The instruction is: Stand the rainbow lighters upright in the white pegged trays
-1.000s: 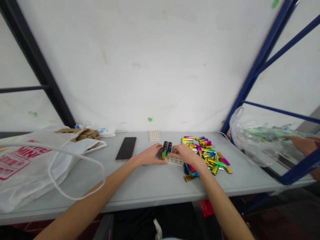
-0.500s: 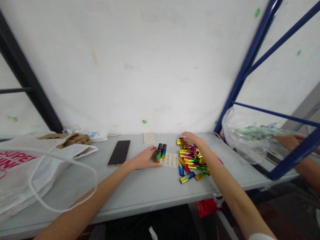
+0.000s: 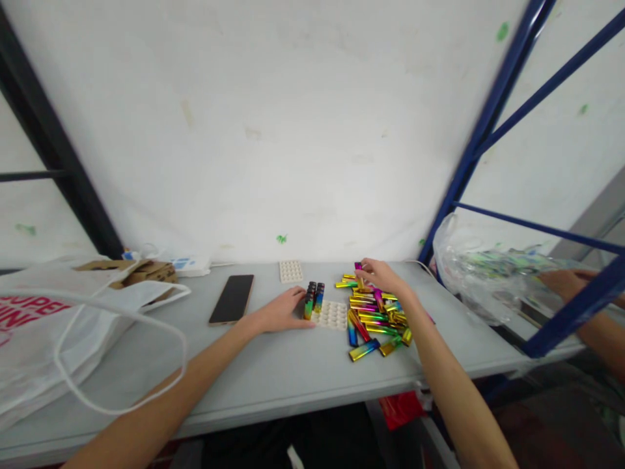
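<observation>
Leftward, white bag (image 3: 105, 335), red print partly legible: "UPER". Left hand (image 3: 282, 311): thumb and fingers apart, beside upright lighters (image 3: 309, 306) in the pale tray (image 3: 334, 316). Right hand (image 3: 384, 276) bent over lighter pile (image 3: 374, 318); grip, cannot tell.

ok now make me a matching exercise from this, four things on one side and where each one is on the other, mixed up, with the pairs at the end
1. phone
2. left hand
3. right hand
4. far tray

A. at the far end of the shiny pile
B. close to the wall, lying flat
C. beside the upright pieces
D. on the table, nearest the white bag

Pairs: 1-D, 2-C, 3-A, 4-B
</observation>
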Available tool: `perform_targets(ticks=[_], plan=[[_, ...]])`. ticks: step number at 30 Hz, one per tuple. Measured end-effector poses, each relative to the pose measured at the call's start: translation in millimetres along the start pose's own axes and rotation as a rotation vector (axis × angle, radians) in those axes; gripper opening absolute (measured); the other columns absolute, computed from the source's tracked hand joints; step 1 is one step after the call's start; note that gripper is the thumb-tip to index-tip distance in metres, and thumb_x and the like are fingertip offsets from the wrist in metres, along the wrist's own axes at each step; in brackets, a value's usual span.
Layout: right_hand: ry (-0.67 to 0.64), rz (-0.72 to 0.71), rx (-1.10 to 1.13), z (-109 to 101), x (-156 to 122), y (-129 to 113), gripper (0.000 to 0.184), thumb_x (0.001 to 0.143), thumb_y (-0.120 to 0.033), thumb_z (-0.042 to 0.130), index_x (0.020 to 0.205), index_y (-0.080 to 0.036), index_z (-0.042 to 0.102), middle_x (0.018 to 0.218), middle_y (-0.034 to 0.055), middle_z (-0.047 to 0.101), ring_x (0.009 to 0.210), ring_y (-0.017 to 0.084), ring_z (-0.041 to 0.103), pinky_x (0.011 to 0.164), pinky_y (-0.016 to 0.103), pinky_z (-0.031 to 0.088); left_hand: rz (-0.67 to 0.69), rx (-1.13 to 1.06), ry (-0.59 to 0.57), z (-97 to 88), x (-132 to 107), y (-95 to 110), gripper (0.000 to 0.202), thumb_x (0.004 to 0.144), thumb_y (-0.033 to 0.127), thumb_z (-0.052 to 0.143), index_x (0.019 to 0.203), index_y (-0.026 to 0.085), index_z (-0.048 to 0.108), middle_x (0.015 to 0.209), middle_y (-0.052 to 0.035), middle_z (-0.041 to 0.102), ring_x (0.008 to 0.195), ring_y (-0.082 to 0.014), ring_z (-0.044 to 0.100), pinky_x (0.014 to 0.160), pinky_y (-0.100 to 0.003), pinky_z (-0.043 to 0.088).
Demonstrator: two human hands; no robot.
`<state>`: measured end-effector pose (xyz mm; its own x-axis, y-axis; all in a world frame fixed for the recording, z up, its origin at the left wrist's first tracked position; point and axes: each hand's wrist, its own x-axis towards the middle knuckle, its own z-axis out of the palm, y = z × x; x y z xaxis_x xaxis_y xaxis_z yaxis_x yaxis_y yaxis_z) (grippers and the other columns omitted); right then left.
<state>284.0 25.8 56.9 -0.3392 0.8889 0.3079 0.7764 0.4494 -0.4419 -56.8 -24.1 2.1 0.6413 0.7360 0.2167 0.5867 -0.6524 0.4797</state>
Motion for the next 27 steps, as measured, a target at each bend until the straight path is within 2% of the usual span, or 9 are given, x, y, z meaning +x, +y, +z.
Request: perform_targets(ticks=[3,8,10,12,14,16,19,24,27], plan=[[0.049,-0.016,0.379,-3.1,-23.5,-28.7,0.033,0.098,-0.054,0.055,0.097,-0.021,0.057,0.074,-0.0008,0.069,0.069,0.018,0.064,0.069,0.029,0.050,-0.007,0.012,-0.012,-0.4,-0.2,0.0,0.076,0.079,0.069,0.078,0.135,0.020,0.060,0.141,-0.0157,0.059,0.131,-0.0380,0.056,0.119,-0.048,0.042],[-0.009,-0.016,0.827,0.6,-46.6,-73.4,0.037,0.099,-0.060,0.051,0.107,-0.025,0.049,0.083,-0.0024,0.062,0.069,0.015,0.063,0.068,0.029,0.052,-0.011,-0.011,-0.016,-0.9,-0.4,1.3,0.077,0.080,0.065,0.079,0.138,0.020,0.059,0.141,-0.0162,0.058,0.132,-0.0388,0.056,0.119,-0.050,0.042],[-0.033,0.011,0.915,6.7,-48.2,-83.7,0.039,0.096,-0.063,0.056,0.105,-0.026,0.049,0.075,-0.0059,0.055,0.059,0.012,0.052,0.058,0.025,0.045,-0.001,-0.020,-0.019,-0.9,-0.2,2.1,0.076,0.081,0.064,0.080,0.139,0.020,0.058,0.141,-0.0161,0.058,0.132,-0.0383,0.055,0.119,-0.050,0.042],[-0.035,0.065,0.997,15.8,-46.1,-90.6,0.044,0.093,-0.069,0.056,0.098,-0.025,0.051,0.066,-0.0088,0.043,0.050,0.010,0.037,0.048,0.022,0.033,0.005,-0.026,-0.019,-0.7,-0.1,2.4,0.076,0.081,0.063,0.080,0.139,0.019,0.058,0.141,-0.0163,0.057,0.132,-0.0380,0.055,0.119,-0.050,0.041],[-0.033,0.163,1.065,27.0,-41.7,-95.8,0.054,0.091,-0.077,0.049,0.081,-0.024,0.049,0.059,-0.0094,0.032,0.045,0.008,0.024,0.044,0.022,0.021,0.003,-0.029,-0.020,-0.3,0.0,2.3,0.077,0.080,0.063,0.081,0.138,0.019,0.058,0.140,-0.0164,0.058,0.131,-0.0380,0.056,0.119,-0.050,0.041],[-0.011,0.278,1.110,38.7,-37.0,-100.5,0.062,0.091,-0.080,0.042,0.066,-0.024,0.040,0.053,-0.0096,0.024,0.043,0.008,0.015,0.042,0.023,0.012,-0.002,-0.027,-0.016,0.0,-0.1,2.1,0.076,0.080,0.064,0.081,0.137,0.019,0.060,0.139,-0.0160,0.058,0.130,-0.0382,0.056,0.119,-0.050,0.041],[0.057,0.399,1.145,52.6,-33.0,-106.4,0.060,0.095,-0.070,0.040,0.056,-0.025,0.031,0.049,-0.0095,0.017,0.042,0.007,0.009,0.042,0.024,0.007,-0.001,-0.022,-0.019,0.3,-0.1,1.9,0.076,0.080,0.063,0.081,0.137,0.018,0.059,0.140,-0.0160,0.058,0.131,-0.0379,0.055,0.119,-0.050,0.041],[0.109,0.404,1.107,61.5,-36.4,-108.4,0.044,0.093,-0.039,0.038,0.052,-0.025,0.030,0.046,-0.0070,0.020,0.041,0.008,0.012,0.040,0.023,0.009,0.022,-0.018,-0.018,0.9,0.3,1.2,0.075,0.082,0.062,0.080,0.138,0.017,0.059,0.139,-0.0161,0.059,0.131,-0.0363,0.055,0.119,-0.048,0.041],[0.107,0.408,1.107,62.6,-37.7,-106.3,0.043,0.092,-0.038,0.038,0.052,-0.025,0.031,0.045,-0.0070,0.021,0.041,0.008,0.012,0.040,0.023,0.009,0.027,-0.022,-0.014,1.3,0.3,0.6,0.073,0.082,0.061,0.081,0.137,0.018,0.060,0.140,-0.0154,0.059,0.131,-0.0361,0.056,0.119,-0.048,0.041]])
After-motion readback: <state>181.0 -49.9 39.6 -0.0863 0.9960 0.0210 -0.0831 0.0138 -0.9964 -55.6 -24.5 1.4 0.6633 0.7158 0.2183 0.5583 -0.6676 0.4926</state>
